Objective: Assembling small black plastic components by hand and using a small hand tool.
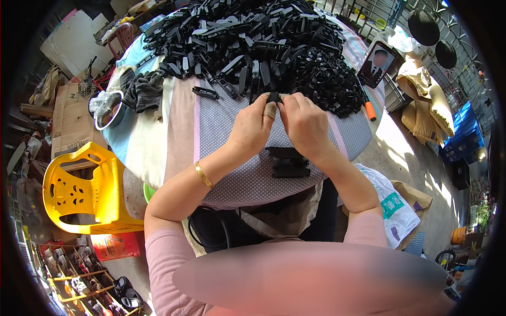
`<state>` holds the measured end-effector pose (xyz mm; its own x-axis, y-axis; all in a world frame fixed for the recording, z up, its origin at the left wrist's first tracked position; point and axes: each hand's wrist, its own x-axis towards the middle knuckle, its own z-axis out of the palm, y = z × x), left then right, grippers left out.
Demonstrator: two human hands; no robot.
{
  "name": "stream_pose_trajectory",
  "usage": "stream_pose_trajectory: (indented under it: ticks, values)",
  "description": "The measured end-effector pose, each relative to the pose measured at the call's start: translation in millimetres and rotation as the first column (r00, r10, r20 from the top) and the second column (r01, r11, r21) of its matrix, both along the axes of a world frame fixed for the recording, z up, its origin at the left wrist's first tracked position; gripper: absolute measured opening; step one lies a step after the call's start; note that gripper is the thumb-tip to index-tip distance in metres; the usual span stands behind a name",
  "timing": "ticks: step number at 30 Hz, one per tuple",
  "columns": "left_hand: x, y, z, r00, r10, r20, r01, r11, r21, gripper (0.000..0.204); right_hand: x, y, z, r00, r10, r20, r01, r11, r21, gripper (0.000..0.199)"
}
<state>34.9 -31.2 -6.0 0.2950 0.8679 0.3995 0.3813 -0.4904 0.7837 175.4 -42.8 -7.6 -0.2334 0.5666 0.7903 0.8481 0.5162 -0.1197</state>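
A short stack of flat black plastic strips (pixel 287 162) is seen on the dotted cloth (pixel 232 124). Above it, a small black plastic piece (pixel 272 97) is pinched between the left hand (pixel 252 126) and right hand (pixel 304 124), fingertips clamped together. Beyond lies a glossy heap of black parts (pixel 253 42).

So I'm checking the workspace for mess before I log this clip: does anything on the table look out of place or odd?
One black plastic part lies alone on the cloth, apart from the big heap. The left hand has a bandage wrapped round one finger. Both hands pinch a small black piece; the right hand looks unmarked.
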Motion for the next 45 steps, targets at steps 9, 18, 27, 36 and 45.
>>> stream_pose_trajectory:
  ticks: [9, 18, 27, 36, 45]
  values:
    - [-3.2, -4.5, 2.5, 0.961, 0.08, -0.265, -0.068, 0.996, 0.054, 0.026, 8.0, -0.9, -4.8, 0.976, 0.052, 0.213, -0.008, 0.979, -0.202, 0.012]
    - [-4.7, -0.2, 7.2, 0.996, -0.005, -0.084, -0.005, 0.994, -0.113, 0.025, 13.2, 14.2, -0.2, 0.946, 0.25, 0.204, -0.204, 0.953, -0.224, 0.015]
    - [-4.5, 2.7, 2.4, 0.995, -0.032, -0.09, 0.022, 0.993, -0.113, 0.023, 18.5, 15.8, -11.8, 0.933, 0.35, 0.085, -0.314, 0.905, -0.289, 0.013]
    - [-6.0, 7.1, 1.5, 0.994, 0.009, -0.113, -0.021, 0.993, -0.113, 0.025, 15.1, 20.5, -13.5, 0.938, 0.33, 0.107, -0.287, 0.911, -0.296, 0.013]
    - [-4.0, 6.3, 0.7, 0.999, 0.04, -0.038, -0.044, 0.991, -0.124, 0.027, 13.9, 18.6, -7.1, 0.947, 0.293, 0.134, -0.246, 0.926, -0.287, 0.015]
